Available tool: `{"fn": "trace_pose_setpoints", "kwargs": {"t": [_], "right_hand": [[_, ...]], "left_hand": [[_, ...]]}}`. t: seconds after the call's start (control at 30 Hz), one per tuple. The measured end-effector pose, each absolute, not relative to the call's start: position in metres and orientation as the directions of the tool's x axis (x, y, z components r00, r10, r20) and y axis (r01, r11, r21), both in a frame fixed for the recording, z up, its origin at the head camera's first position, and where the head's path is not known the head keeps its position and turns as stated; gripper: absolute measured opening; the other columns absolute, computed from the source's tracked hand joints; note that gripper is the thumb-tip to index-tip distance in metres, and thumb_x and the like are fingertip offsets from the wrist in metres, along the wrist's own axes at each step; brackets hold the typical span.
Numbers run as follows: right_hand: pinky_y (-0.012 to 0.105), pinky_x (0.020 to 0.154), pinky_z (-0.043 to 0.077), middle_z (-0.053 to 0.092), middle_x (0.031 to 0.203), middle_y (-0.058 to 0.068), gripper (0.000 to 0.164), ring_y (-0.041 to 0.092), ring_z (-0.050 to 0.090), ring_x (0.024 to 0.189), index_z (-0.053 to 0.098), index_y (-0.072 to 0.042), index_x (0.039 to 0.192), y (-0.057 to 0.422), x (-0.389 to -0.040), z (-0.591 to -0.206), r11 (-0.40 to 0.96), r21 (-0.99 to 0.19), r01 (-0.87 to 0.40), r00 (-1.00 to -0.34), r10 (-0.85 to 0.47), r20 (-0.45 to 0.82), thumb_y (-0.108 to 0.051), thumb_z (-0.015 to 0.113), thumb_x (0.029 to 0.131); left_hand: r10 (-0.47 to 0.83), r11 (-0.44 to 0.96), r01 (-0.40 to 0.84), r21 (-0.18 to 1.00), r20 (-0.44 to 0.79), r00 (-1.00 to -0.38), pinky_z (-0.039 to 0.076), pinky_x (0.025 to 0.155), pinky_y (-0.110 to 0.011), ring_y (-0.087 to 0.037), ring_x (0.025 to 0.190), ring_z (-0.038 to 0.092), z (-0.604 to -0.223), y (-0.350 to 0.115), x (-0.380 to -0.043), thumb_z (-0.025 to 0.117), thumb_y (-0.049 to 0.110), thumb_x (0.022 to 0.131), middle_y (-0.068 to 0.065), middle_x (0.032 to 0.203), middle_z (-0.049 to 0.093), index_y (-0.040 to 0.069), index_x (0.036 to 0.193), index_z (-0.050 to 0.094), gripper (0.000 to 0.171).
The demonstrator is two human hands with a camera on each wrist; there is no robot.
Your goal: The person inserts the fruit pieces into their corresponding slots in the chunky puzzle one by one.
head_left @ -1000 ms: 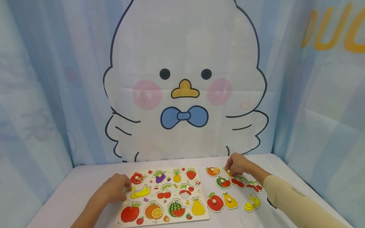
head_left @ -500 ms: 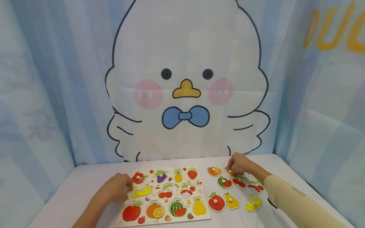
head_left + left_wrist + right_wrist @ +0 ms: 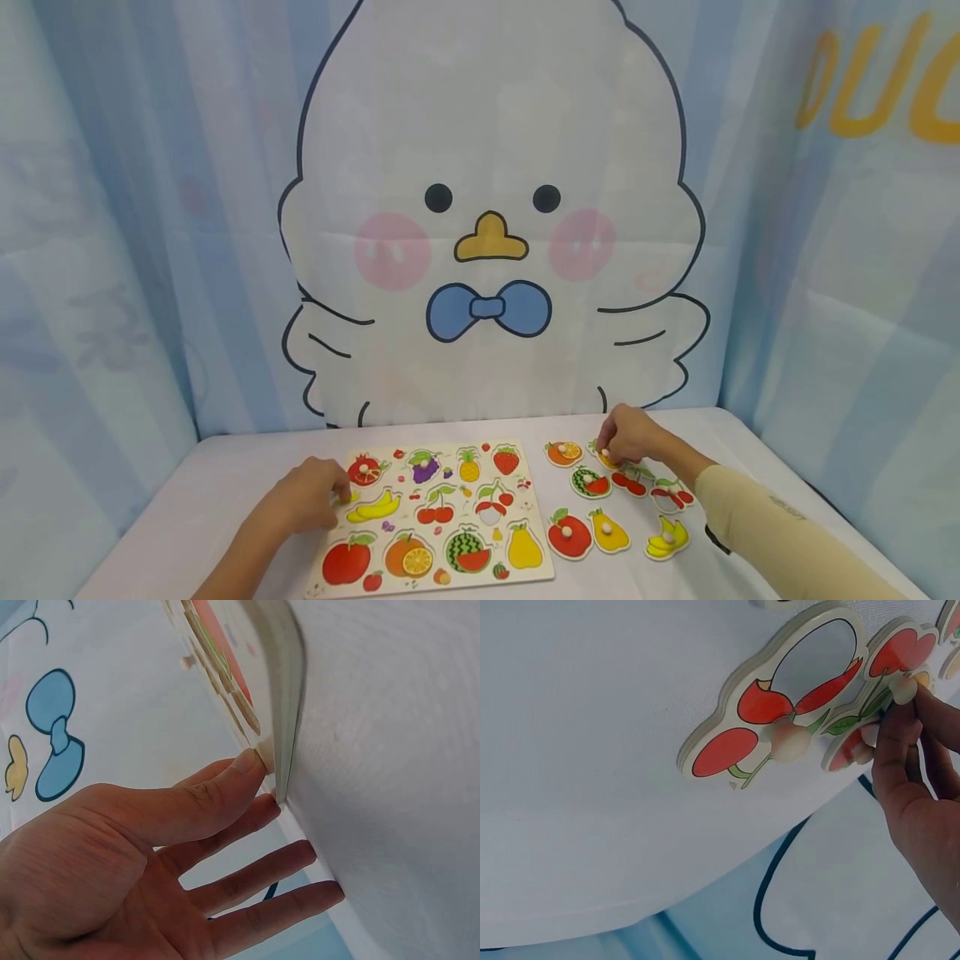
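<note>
Around the left edge of a cream fruit puzzle board (image 3: pixel 405 512), my left hand (image 3: pixel 311 493) pinches with thumb and index finger; in the left wrist view the other fingers (image 3: pixel 259 877) are spread. The board carries fruit pictures, and its pomegranate (image 3: pixel 363 469) and grapes (image 3: pixel 424 465) have knobs. To the right, my right hand (image 3: pixel 628 433) pinches the pale knob (image 3: pixel 904 690) of a yellow fruit puzzle piece (image 3: pixel 612 463), mostly hidden by the fingers. Right below it lie a watermelon piece (image 3: pixel 591 482) and a cherry piece (image 3: pixel 628 483).
More knobbed pieces lie right of the board: an orange (image 3: pixel 563 452), an apple (image 3: pixel 570 534), a pear (image 3: pixel 610 532), bananas (image 3: pixel 667 537) and a second red cherry-like piece (image 3: pixel 672 494). A printed curtain (image 3: pixel 487 367) rises behind the white table (image 3: pixel 247 454).
The head view has shifted slightly. Both hands keep the same hold, the left at the board's edge and the right on the yellow piece's knob.
</note>
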State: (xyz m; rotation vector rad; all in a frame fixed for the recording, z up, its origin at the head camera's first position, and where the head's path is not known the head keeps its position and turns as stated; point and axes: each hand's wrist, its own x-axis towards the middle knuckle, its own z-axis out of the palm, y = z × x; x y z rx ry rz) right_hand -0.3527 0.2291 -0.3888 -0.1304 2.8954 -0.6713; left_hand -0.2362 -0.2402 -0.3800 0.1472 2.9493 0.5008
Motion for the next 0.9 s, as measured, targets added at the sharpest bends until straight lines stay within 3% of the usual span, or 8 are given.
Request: {"fn": "trace_pose_setpoints", "kwargs": {"t": [0.9], "right_hand": [[0.027,0.066,0.054,0.062,0.078,0.004,0.013,0.019,0.057,0.07,0.069,-0.011,0.081,0.219,-0.351,-0.379,0.889,-0.451,-0.086,-0.981,-0.154,-0.117,-0.003,0.077,0.077]], "left_hand": [[0.129,0.936,0.08,0.341,-0.123,-0.984,0.052,0.078,-0.042,-0.02,0.081,0.051,-0.38,-0.24,-0.235,0.081,0.002,0.07,0.0,0.089,0.063,0.013,0.084,0.069,0.022]]}}
